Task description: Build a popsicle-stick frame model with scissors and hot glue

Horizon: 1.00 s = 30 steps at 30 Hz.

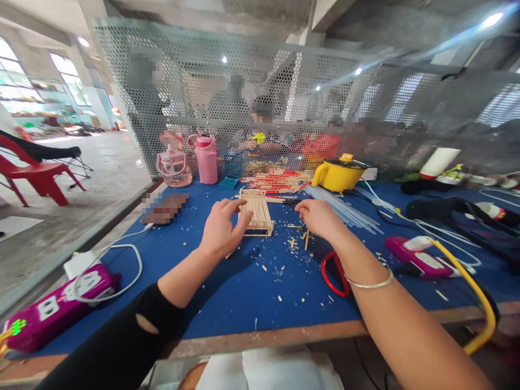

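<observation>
A small bed-like frame built of thin wooden sticks stands on the blue tabletop. My left hand is at its left side, thumb and forefinger spread apart; I cannot tell whether the fingertips touch the frame. To the right of the frame, my right hand is closed in a pinch above the table. What its fingertips hold, if anything, cannot be made out. Short loose wooden sticks lie below that hand. Scissors with red handles lie partly hidden behind my right forearm.
Behind the frame lie red-tipped sticks and clear glue sticks. A yellow pot, a pink bottle and a perforated screen stand at the back. Purple power strips with cables flank the work area. Wood scraps litter the table.
</observation>
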Each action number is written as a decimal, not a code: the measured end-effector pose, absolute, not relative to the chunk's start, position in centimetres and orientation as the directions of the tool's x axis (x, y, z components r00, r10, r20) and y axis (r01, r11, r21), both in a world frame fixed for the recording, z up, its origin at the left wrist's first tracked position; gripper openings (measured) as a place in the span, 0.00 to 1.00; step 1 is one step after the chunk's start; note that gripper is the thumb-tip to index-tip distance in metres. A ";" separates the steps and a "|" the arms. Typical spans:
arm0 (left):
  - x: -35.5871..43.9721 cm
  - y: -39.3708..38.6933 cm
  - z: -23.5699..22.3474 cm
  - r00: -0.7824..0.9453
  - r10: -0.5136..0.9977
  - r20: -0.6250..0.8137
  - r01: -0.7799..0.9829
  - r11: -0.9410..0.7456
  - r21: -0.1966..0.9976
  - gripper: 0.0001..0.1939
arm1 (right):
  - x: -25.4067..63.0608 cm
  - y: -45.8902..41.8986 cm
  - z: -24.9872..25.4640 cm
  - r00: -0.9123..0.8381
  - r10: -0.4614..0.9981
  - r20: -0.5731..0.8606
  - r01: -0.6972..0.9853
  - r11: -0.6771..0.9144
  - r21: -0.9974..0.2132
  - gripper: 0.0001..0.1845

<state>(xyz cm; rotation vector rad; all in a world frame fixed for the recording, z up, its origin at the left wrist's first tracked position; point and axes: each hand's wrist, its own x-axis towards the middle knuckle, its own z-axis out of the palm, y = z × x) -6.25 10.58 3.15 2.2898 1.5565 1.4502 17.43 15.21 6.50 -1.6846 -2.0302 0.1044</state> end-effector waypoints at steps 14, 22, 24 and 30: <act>-4.7 14.1 2.1 0.256 0.869 0.423 0.759 -0.452 0.469 0.22 | 18.2 15.2 5.0 -0.314 0.921 0.229 0.762 0.389 -0.518 0.09; -5.6 12.2 2.0 -0.029 0.977 0.211 0.212 -0.201 0.956 0.17 | 14.9 14.5 8.3 -0.349 0.887 0.302 0.436 0.439 -0.786 0.07; -6.0 11.7 2.8 0.024 0.976 0.216 0.181 -0.217 0.959 0.16 | 14.1 14.8 9.3 -0.399 0.850 0.344 0.424 0.504 -0.753 0.06; -8.7 10.5 6.6 0.282 0.917 0.284 0.331 -0.370 0.868 0.14 | 12.5 14.7 10.5 -0.432 0.813 0.390 0.307 0.539 -0.784 0.07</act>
